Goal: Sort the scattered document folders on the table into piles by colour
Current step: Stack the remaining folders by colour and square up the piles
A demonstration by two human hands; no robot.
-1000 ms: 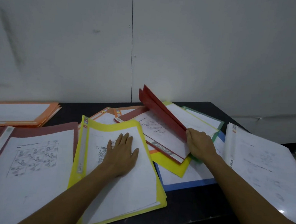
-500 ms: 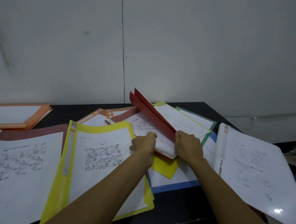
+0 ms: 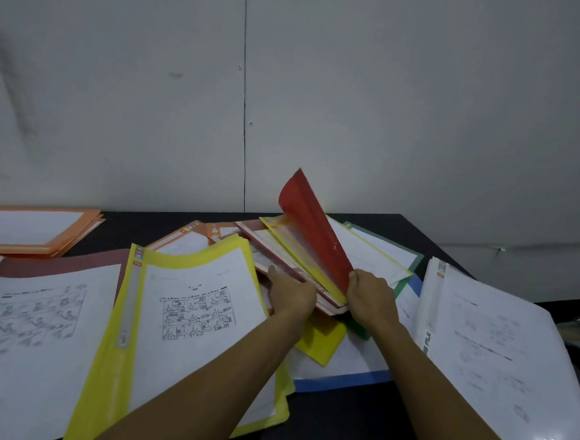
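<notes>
Folders: spread over the dark worktop, partly sorted by my reading.
Orange pile: far left by the wall, several stacked squarely; looks done.
Maroon folder: front left, lying open, a pile begun at most.
Yellow folder: beside it, overlapping the maroon one's edge.
Left hand: fingers clamped on the near edge of the lifted bundle.
Red folder: centre, cover curled upright, yellow sheet inside the bundle.
Right hand: fingers pinching the red cover's lower corner.
Mixed heap: green folder and blue folder underneath, unsorted.
Clear folder: far right, apart.
Left to do: the central heap.
</notes>
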